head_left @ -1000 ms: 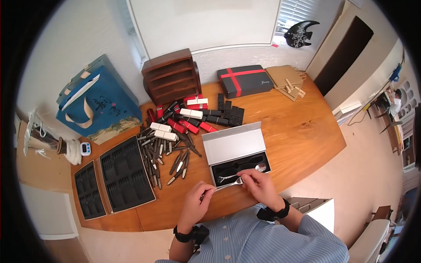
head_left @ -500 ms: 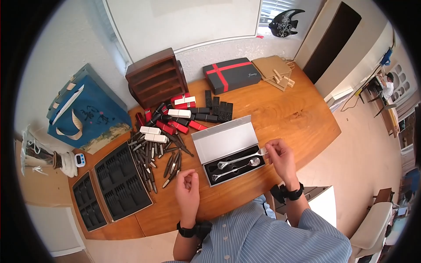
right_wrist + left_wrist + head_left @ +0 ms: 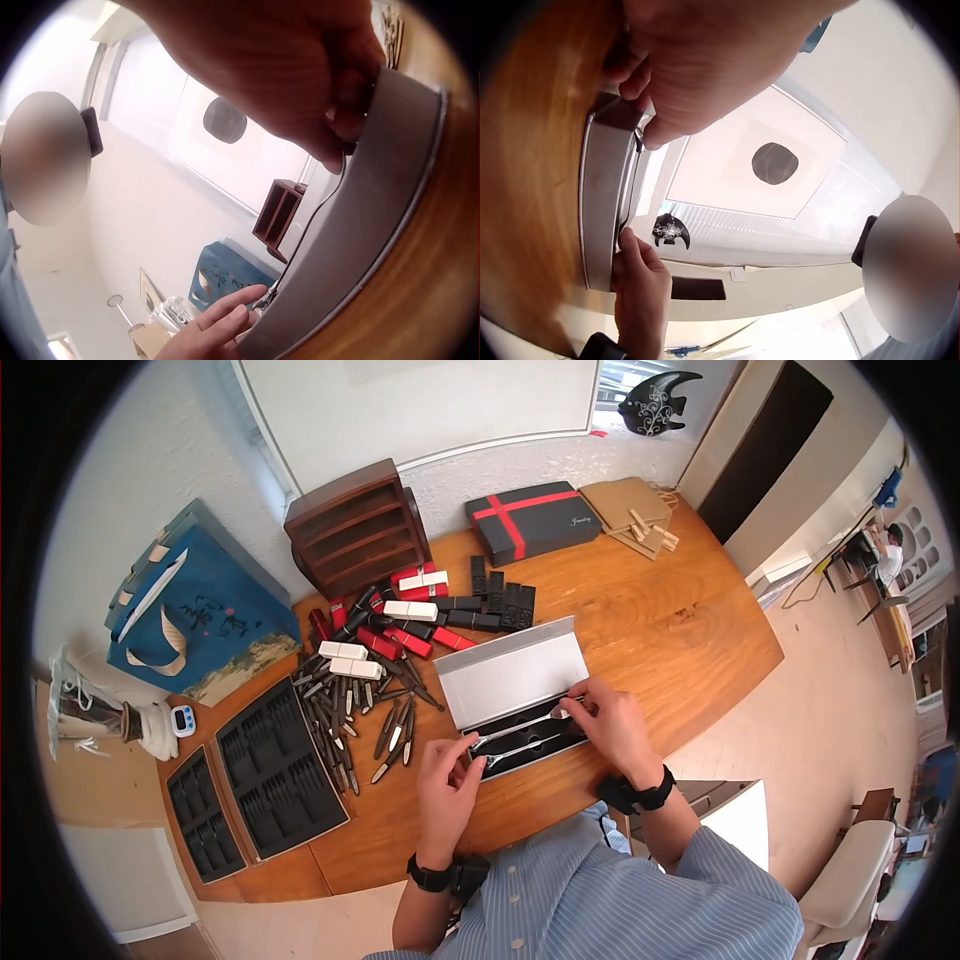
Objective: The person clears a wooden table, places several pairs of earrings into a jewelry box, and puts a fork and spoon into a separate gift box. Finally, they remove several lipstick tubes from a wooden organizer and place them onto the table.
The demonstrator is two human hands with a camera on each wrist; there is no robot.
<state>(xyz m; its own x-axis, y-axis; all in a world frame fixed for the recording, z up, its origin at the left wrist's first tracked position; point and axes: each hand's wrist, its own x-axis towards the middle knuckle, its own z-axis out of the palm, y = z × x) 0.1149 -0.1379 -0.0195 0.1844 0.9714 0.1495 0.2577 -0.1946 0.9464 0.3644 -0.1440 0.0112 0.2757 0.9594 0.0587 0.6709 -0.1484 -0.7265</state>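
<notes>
In the head view, a silver-grey box (image 3: 510, 678) stands with its lid raised, a spoon (image 3: 528, 749) lying in its black interior. Above the spoon a fork (image 3: 518, 731) spans the box. My right hand (image 3: 617, 736) pinches the fork's right end, its tines mostly covered by the fingers. My left hand (image 3: 447, 800) is at the box's left end, its extended fingers touching the fork's handle end. In the right wrist view, the fork's thin handle (image 3: 306, 225) runs between my right hand (image 3: 285, 75) and my left hand (image 3: 214, 330), along the box wall (image 3: 367, 195).
Left of the box lie small knives (image 3: 397, 728), with red, white and black cases (image 3: 410, 610) behind. Two black trays (image 3: 280, 770), a blue bag (image 3: 205, 610) and a brown wooden rack (image 3: 355, 530) stand farther left and back. A ribboned box (image 3: 535, 525) is at the back.
My right hand has moved left with the fork, lowering it over the box. My left hand has come up and right from beside the box to the handle end.
</notes>
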